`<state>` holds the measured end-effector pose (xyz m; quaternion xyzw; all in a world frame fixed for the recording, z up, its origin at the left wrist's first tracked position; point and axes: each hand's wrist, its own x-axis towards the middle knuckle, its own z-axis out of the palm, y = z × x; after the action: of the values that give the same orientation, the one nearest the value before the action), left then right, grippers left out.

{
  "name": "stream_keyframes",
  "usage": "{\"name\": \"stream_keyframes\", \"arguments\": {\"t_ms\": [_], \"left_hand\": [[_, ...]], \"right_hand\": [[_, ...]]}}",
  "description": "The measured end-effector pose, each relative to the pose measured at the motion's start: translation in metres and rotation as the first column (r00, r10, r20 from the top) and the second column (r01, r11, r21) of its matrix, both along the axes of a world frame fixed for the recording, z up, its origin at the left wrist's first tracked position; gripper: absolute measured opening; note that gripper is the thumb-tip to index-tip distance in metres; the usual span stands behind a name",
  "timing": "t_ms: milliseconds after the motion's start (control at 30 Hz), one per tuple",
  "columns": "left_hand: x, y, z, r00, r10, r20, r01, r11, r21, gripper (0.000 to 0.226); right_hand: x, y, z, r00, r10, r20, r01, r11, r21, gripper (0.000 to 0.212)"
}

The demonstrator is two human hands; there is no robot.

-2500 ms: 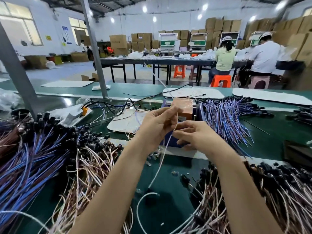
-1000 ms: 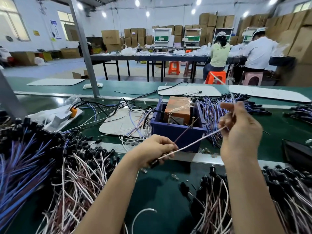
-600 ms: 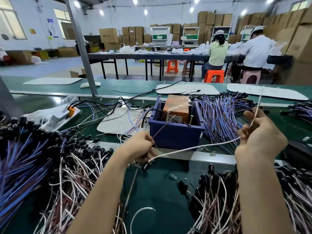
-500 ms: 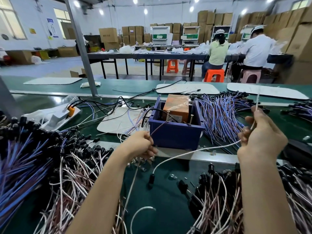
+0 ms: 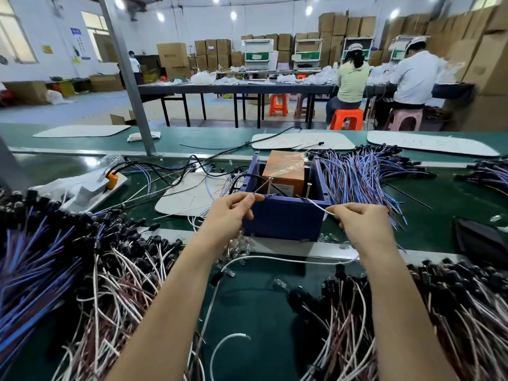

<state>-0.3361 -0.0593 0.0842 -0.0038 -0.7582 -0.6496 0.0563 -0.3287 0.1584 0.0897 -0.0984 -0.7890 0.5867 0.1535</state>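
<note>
My left hand point(image 5: 229, 215) pinches a thin brown wire point(image 5: 259, 188) just in front of a blue plastic box point(image 5: 283, 220). My right hand point(image 5: 360, 226) pinches a white wire point(image 5: 319, 207) at the box's right front corner. That white wire loops down behind my right wrist and runs left across the green bench point(image 5: 247, 306) to a black plug point(image 5: 215, 277). An orange block point(image 5: 286, 167) wrapped in clear tape sits inside the box. Two upright metal pins point(image 5: 270, 185) stand on the box's front rim.
Piles of black-plugged wires lie left point(image 5: 90, 259) and right point(image 5: 439, 303) of my arms. Blue wires fan out right of the box point(image 5: 360, 174). A grey post point(image 5: 129, 86) rises from the bench at back left. Two seated people point(image 5: 384, 78) work at a far table.
My right hand has come down and left to the box's front right corner, still holding the white wire. My left hand has risen toward the box front with the brown wire.
</note>
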Motion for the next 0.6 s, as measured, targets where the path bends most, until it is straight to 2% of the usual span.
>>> {"name": "stream_keyframes", "arguments": {"t_ms": [133,233,467,600], "left_hand": [[-0.0004,-0.0011,0.002,0.997,0.071,0.009,-0.071,0.996,0.045,0.025],[-0.0013,-0.0032,0.0016,0.995,0.1,0.031,-0.1,0.995,0.006,0.025],[-0.0034,-0.0026,-0.0064,0.975,0.22,-0.039,-0.221,0.927,-0.302,0.022],[-0.0027,0.0013,-0.0062,0.976,0.201,-0.086,-0.219,0.896,-0.387,0.022]], "right_hand": [[-0.0004,0.0006,-0.0004,1.0,0.01,0.005,-0.01,0.999,-0.032,0.027],[-0.0015,0.0014,-0.0002,1.0,0.006,-0.003,-0.006,0.998,-0.056,0.027],[-0.0014,-0.0003,-0.0013,0.999,0.027,-0.026,-0.029,0.997,-0.067,0.032],[-0.0014,-0.0011,-0.0011,0.999,0.03,-0.037,-0.033,0.996,-0.079,0.031]]}}
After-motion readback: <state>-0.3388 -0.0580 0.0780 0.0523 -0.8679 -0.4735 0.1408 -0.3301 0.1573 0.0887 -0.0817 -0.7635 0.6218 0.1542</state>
